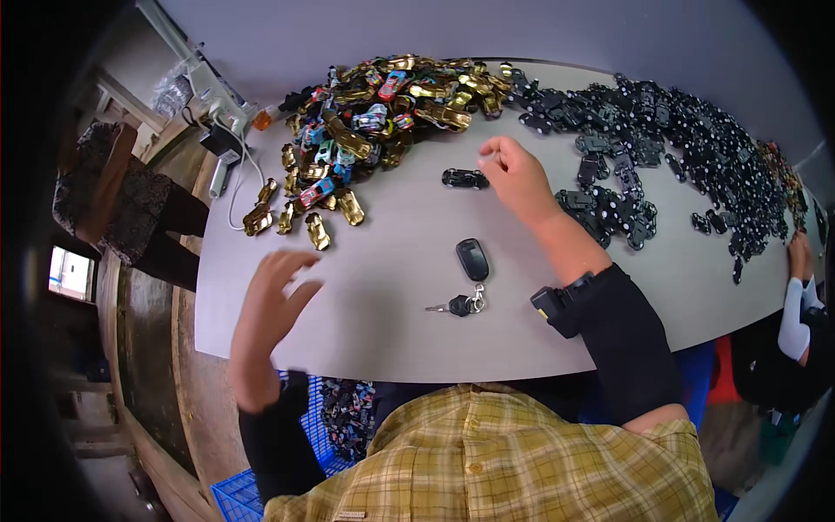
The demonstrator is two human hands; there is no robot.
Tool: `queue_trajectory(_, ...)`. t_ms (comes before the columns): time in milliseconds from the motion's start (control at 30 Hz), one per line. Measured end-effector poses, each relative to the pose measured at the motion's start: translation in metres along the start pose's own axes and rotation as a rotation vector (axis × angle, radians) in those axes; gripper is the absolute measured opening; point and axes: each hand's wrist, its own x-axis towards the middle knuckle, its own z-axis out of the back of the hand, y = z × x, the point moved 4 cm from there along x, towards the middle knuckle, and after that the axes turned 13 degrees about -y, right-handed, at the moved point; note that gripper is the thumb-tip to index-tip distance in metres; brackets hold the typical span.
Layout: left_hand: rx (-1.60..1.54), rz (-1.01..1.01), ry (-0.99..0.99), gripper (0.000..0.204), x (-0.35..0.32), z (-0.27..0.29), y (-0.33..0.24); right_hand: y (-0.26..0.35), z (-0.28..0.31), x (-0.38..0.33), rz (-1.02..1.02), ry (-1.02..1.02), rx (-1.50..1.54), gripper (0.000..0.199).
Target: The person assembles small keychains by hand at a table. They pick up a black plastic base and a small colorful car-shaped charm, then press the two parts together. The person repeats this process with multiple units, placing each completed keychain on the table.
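My left hand (275,294) hovers over the table's left part, thumb and fingers apart and holding nothing. It is nearest to the loose gold car shells (318,231) at the front of a mixed pile of gold and colourful toy car bodies (365,113). My right hand (520,177) is beside a single black toy car chassis (464,178) in the table's middle. Its fingers are bent, with a small gap between thumb and forefinger, close to the chassis's right end; whether they touch it is unclear. A large heap of black chassis (626,122) spreads at the right.
A black key fob (473,259) and a key (457,304) on a ring lie mid-table. Below the edge stands a blue crate (239,498) with small parts. A white cable (252,165) runs at the left. A co-worker's hand (798,255) is at the far right; another person (122,191) stands left.
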Motion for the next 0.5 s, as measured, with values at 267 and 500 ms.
queue_trajectory(267, 0.426, -0.324, -0.028, 0.015, 0.091, -0.078, -0.012, -0.005, -0.006, -0.005, 0.003, 0.065, 0.028, 0.016)
queue_trajectory(500, -0.481, 0.004, -0.063, 0.012, 0.129, -0.111, -0.076, 0.031, 0.002, -0.006, 0.142, 0.035, 0.247, 0.033)
